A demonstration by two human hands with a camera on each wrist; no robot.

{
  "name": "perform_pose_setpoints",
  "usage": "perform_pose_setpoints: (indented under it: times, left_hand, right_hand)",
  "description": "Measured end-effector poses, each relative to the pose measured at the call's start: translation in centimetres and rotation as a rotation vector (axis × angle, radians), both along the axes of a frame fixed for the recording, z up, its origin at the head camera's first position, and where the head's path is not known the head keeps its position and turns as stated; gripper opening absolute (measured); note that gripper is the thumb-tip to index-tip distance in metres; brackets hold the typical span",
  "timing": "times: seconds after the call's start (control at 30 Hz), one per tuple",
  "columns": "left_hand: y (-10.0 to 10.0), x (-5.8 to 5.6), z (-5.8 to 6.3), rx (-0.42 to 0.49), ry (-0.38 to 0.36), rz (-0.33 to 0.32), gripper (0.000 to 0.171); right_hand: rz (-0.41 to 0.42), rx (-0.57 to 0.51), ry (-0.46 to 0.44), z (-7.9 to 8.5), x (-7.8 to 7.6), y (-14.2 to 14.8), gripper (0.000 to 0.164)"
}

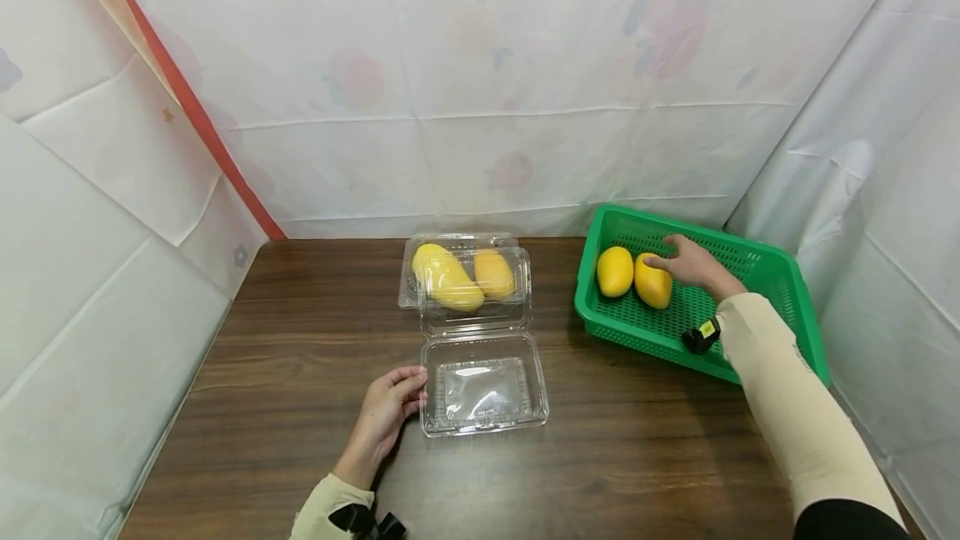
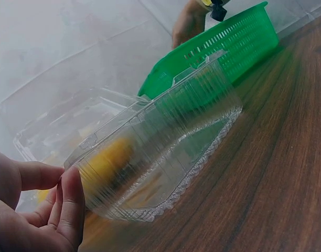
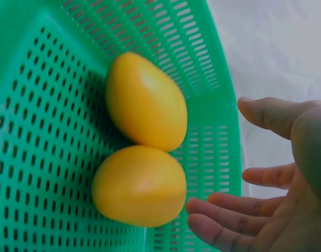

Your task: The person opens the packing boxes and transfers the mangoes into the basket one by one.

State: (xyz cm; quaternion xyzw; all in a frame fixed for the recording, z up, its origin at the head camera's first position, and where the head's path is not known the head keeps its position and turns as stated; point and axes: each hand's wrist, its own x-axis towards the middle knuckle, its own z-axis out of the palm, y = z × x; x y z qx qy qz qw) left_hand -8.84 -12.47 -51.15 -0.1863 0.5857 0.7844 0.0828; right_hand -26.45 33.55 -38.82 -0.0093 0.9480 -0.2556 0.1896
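Lower centre-left of the frame, on the brown surface [image 1: 262,407]: left hand [image 1: 386,407], fingers pinching the left edge of an unfolded clear box [image 1: 483,390]. At centre: second clear box [image 1: 407,288] with two mangoes [image 1: 448,280], partly behind the raised lid [image 1: 465,323]. At right: green basket [image 1: 757,273] containing left mango [image 1: 615,272], right mango [image 1: 654,288]; near the latter, right hand [image 1: 697,263], fingers spread, gripping nothing.

**Dark wood-grain table [image 1: 292,373], loaded at its centre and right**

The brown grain runs from side to side. Near the middle sits 1 open clear plastic clamshell [image 1: 483,390], its hinged lid [image 1: 465,325] tipped back, overlapping a 2nd clear container [image 1: 406,283] by the far edge. At right, set at an angle, stands 1 green slotted basket [image 1: 652,346], apart from both.
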Motion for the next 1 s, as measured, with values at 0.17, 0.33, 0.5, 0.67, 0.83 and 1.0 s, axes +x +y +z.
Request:
perform_pose_setpoints:
  times: [0.17,0.33,0.5,0.67,0.83,1.0]
  left_hand:
    - [0.0,0.0,-0.1,0.003,0.004,0.003,0.012]
    - [0.1,0.1,0.1,0.003,0.012,-0.001,0.016]
    - [0.0,0.1,-0.1,0.002,0.010,-0.003,0.016]
    - [0.1,0.1,0.0,0.007,0.006,0.002,0.012]
    - [0.1,0.2,0.0,0.010,0.003,0.008,0.008]
    - [0.0,0.1,0.0,0.009,0.004,0.004,0.010]
  right_hand:
    - [0.004,-0.022,0.016,0.6,0.6,-0.8,0.096]
    - [0.013,-0.037,0.043,1.1,1.2,-1.7,0.087]
    - [0.020,-0.054,0.070,1.7,1.9,-2.8,0.086]
    - [0.048,-0.061,0.118,1.8,2.2,-3.7,0.081]
    - [0.081,-0.079,0.156,1.6,2.5,-4.3,0.076]
    - [0.115,-0.105,0.205,1.7,3.1,-5.1,0.069]
